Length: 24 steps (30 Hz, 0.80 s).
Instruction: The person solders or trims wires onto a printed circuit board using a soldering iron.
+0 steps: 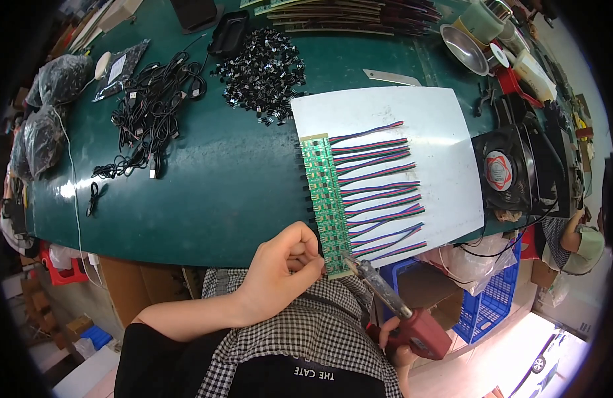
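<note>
This is a small electronics-assembly workshop: a long, dark-green worktable point(220, 179) carries a strip of green printed circuit boards point(328, 212) with rows of thin multicoloured wires point(376, 152), a heap of small black plastic connectors point(263, 73), a tangle of black cables point(157, 99) and a stack of thin flat panels point(359, 16). A red-bodied soldering gun point(422, 335) with a metal barrel, a square-framed black fan point(504, 174) and a blue slatted plastic crate point(489, 308) further mark it as a production workplace.
</note>
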Motion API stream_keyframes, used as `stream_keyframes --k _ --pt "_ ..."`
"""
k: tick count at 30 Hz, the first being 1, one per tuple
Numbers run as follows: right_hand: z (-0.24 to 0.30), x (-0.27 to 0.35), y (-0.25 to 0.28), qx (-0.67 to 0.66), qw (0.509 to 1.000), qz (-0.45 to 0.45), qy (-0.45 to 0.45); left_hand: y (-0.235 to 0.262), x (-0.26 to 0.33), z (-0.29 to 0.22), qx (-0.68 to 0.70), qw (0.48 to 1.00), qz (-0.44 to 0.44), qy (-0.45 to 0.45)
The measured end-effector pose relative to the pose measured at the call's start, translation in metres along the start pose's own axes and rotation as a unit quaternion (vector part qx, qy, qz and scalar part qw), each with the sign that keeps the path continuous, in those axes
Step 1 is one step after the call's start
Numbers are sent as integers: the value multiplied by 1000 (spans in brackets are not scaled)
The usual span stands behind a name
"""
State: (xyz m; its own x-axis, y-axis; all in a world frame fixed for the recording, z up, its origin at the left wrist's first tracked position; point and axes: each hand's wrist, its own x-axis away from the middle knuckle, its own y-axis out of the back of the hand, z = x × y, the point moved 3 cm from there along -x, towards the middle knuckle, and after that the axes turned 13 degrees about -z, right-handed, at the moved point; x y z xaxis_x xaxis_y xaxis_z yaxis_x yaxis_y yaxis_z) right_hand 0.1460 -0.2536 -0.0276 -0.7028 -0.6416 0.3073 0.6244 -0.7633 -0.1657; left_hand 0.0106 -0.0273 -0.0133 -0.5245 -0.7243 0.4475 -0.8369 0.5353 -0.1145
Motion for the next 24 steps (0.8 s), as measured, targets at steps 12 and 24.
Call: stream_keyframes --k 12,24 --pt "-21 8 33 156 983 37 93 -1 0 0 -12 1000 -1 -14" --pt "-12 -2 27 263 946 79 175 -1 0 1 -16 1000 -5 -21"
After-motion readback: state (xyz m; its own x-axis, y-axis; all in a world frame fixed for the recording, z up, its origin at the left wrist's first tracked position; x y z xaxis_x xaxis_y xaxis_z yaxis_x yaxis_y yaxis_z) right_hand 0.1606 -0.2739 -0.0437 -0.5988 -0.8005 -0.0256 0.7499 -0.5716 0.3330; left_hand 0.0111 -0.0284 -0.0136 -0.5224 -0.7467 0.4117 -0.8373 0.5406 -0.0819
